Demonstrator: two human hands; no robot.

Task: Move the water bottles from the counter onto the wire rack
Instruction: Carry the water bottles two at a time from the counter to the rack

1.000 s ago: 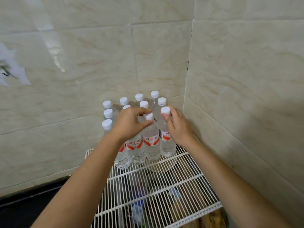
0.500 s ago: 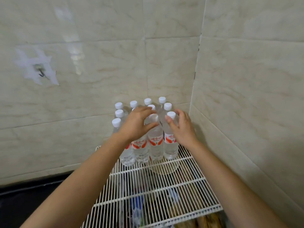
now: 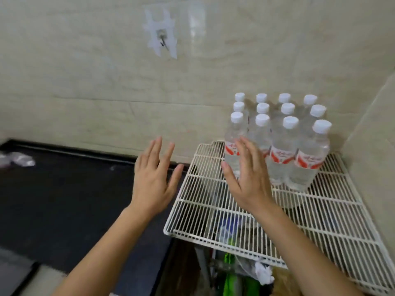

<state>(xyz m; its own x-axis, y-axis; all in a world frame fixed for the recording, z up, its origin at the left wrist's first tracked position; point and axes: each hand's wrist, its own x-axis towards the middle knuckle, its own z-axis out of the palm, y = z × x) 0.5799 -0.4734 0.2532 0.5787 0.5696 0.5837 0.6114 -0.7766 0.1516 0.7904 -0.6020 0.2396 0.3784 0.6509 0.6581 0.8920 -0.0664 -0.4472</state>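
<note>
Several clear water bottles (image 3: 282, 146) with white caps and red labels stand packed in rows at the far corner of the white wire rack (image 3: 310, 218). My right hand (image 3: 248, 178) hovers flat over the rack, fingers spread, just in front of the leftmost front bottle. My left hand (image 3: 154, 178) is open above the dark counter (image 3: 64, 199), left of the rack's edge. Neither hand holds anything.
Tiled walls close in behind and to the right of the rack. A hook (image 3: 162, 42) is stuck on the back wall. Crumpled clear plastic (image 3: 17, 160) lies on the counter's far left. Bags and green items (image 3: 233, 272) sit under the rack.
Both hands have let go of the front bottles and pulled back toward me and leftward, fingers opening. The view has swung left, showing the counter.
</note>
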